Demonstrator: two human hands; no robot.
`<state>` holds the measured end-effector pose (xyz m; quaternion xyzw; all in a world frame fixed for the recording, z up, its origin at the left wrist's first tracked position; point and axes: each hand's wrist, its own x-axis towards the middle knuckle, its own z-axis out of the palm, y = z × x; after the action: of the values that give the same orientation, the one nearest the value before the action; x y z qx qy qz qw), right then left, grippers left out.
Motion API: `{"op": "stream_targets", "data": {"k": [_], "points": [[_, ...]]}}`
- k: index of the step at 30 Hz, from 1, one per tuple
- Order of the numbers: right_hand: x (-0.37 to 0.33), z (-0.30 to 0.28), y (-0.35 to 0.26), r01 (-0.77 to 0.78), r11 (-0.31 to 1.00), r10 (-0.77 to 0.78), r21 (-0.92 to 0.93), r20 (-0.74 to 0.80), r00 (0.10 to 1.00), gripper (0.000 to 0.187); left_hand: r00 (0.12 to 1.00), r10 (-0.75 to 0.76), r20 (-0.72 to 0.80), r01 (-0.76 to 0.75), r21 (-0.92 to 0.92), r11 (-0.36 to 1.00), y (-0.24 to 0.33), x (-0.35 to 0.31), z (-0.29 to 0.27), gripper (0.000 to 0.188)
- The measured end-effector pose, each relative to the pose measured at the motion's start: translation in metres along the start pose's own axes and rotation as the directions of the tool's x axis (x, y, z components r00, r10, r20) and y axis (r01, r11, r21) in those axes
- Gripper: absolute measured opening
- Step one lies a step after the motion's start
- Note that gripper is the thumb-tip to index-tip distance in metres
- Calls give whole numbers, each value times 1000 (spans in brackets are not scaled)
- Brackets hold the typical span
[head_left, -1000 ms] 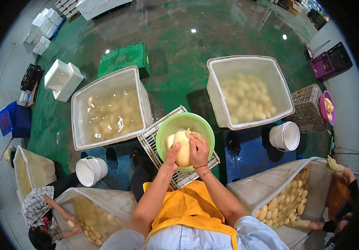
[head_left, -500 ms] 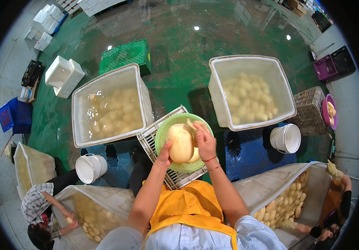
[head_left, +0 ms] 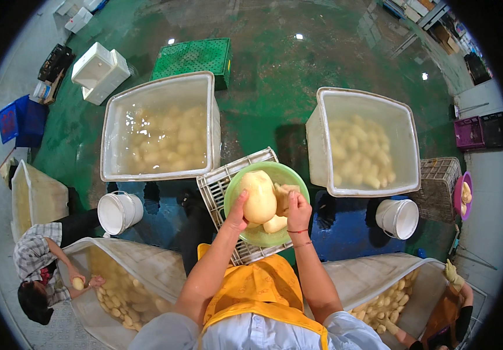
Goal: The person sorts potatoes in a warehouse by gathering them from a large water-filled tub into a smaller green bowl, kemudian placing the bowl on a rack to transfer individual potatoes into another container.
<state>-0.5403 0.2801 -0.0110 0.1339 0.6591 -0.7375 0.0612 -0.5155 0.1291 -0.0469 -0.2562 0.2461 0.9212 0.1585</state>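
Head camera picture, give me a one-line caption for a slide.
Left hand holds a peeled potato over a green bowl; right hand works beside it, between two white tubs of potatoes.

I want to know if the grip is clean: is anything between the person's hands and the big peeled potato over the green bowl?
Nothing visible. The left hand holds the big peeled potato directly, above the green bowl. The right hand sits just beside it, over smaller pieces in the bowl; whether it touches the potato is unclear.
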Motion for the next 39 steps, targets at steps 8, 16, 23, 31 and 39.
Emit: {"op": "stream_targets", "data": {"k": [8,16,23,31,39], "points": [[24,34,-3,68,989,-49,-133,146,988,14,992,105,74,-118,212,970,17,5,4,65],[48,34,29,119,971,-96,-207,118,988,14,993,66,98,-99,388,916,27,10,5,66],[61,38,20,-157,984,164,-82,84,983,16,998,-13,65,-2,223,975,24,15,-8,71],[57,52,12,47,922,-14,-384,88,996,16,994,96,44,-105,304,947,40,19,-8,66],[56,24,12,139,873,24,-467,326,945,13,995,-37,94,35,33,999,42,25,-25,63]]}}
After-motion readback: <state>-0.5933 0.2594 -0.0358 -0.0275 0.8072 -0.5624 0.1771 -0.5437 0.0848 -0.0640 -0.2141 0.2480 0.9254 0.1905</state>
